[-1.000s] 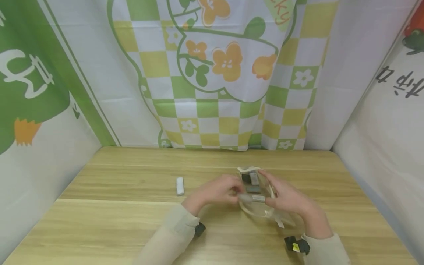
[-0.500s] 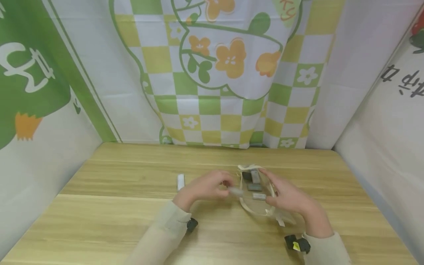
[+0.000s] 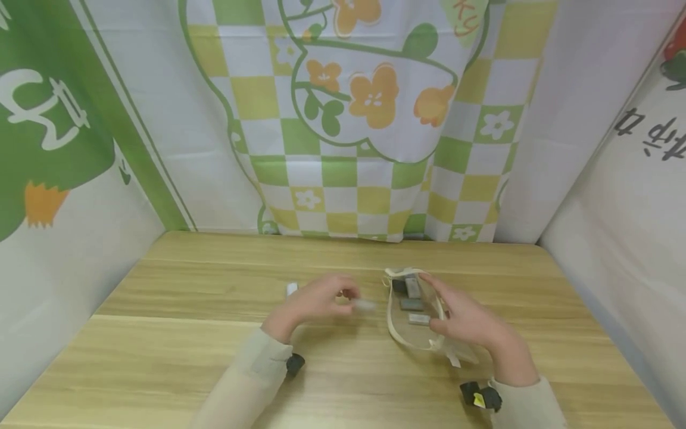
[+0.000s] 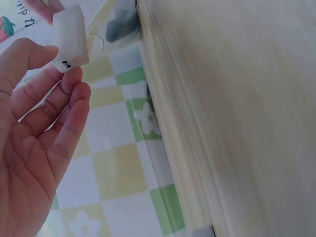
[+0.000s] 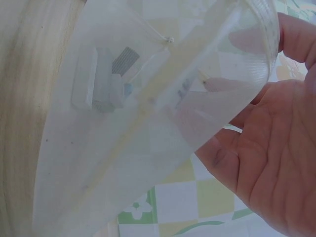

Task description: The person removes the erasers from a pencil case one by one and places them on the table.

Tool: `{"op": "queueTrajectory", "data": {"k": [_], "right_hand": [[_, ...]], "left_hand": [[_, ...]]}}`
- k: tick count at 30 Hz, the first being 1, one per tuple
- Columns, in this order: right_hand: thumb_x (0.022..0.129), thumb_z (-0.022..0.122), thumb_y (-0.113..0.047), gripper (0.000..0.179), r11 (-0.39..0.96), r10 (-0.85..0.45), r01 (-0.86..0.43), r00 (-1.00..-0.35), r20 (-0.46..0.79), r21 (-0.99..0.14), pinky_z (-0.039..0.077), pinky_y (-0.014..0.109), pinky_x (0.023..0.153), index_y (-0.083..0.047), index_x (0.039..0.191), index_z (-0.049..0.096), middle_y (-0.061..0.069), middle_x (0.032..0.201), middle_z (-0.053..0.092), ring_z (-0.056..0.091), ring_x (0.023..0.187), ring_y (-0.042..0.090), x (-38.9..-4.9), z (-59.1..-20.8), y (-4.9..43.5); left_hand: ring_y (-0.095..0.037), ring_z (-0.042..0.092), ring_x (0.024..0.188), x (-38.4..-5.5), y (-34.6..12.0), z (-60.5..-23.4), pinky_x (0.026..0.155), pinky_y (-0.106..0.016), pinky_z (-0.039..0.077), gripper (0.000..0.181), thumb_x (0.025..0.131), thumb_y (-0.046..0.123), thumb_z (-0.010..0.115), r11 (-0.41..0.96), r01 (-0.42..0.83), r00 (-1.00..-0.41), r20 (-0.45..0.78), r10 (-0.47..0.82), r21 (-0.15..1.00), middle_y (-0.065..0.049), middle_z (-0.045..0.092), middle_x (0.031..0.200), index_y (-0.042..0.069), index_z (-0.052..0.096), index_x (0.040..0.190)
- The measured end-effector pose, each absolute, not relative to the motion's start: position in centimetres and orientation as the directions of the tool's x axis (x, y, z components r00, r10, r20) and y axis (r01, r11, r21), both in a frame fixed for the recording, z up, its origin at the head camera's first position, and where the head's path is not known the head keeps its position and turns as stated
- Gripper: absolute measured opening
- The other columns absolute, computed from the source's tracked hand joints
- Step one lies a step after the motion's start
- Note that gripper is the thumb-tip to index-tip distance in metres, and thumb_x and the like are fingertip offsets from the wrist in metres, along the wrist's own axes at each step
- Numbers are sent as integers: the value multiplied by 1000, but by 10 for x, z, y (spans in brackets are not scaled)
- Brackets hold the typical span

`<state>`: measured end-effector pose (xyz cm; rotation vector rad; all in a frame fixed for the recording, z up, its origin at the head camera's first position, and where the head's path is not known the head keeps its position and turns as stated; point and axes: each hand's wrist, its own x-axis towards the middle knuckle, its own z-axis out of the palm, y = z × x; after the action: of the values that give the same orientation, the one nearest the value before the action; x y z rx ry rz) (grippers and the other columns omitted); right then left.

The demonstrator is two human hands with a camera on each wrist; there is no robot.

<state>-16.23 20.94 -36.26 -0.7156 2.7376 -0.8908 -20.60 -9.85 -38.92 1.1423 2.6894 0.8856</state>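
My left hand (image 3: 320,298) is over the table, left of the pouch, pinching a white eraser (image 4: 70,37) between thumb and fingertips. The eraser is a rectangular block with small black marks at one end, and looks blurred in the head view. A see-through pouch with a cream edge (image 3: 393,329) lies with its mouth spread wide. My right hand (image 3: 471,317) holds the pouch by its right side, thumb and fingers at the rim. Inside are several small blocks: a pale one (image 3: 419,319), a grey one (image 3: 411,304), another grey one (image 3: 412,288) and a dark one (image 3: 399,286).
Another white block (image 3: 292,289) lies on the wooden table (image 3: 214,280), partly hidden behind my left hand. A checked, flowered cloth (image 3: 375,179) hangs at the table's back edge, with printed cloths at both sides. Dark wrist cameras (image 3: 480,396) sit on both sleeves.
My left hand has drawn the white eraser leftward out of the pouch's mouth and over the table. My right hand and the pouch have stayed in place.
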Motion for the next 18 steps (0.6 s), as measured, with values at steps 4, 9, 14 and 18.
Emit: {"op": "queueTrajectory", "data": {"k": [4, 9, 14, 18], "right_hand": [[83, 66, -6, 85, 704, -495, -399, -869, -4, -587, 37, 61, 111, -1, 156, 22, 28, 158, 28, 47, 131, 41, -162, -362, 209], [83, 66, -5, 85, 701, -491, -404, -871, 14, -587, 31, 63, 114, -1, 156, 22, 27, 159, 28, 34, 141, 49, -162, -363, 209], [83, 67, -5, 86, 707, -487, -403, -873, 14, -582, 38, 61, 110, -1, 156, 22, 27, 158, 28, 54, 122, 41, -162, -362, 210], [83, 67, -6, 86, 712, -490, -405, -872, 7, -574, 44, 55, 103, -1, 156, 22, 27, 158, 30, 61, 94, 27, -162, -362, 209]], "left_hand": [[-12, 64, 92, -208, -107, -390, 86, -32, 55, 13, 84, 8, 67, 561, 628, -727, 149, 670, 540, 2, 69, 94, 9, 71, 97], [-14, 64, 92, -212, -118, -393, 85, -32, 55, 15, 83, 7, 67, 573, 627, -740, 173, 650, 528, 1, 70, 97, 8, 71, 98], [-16, 64, 93, -214, -128, -391, 85, -33, 54, 16, 84, 8, 67, 592, 614, -757, 177, 629, 522, 0, 70, 98, 9, 71, 99], [-17, 63, 91, -214, -134, -388, 83, -32, 54, 15, 83, 7, 66, 598, 626, -751, 181, 636, 500, 0, 70, 95, 8, 71, 97]]}}
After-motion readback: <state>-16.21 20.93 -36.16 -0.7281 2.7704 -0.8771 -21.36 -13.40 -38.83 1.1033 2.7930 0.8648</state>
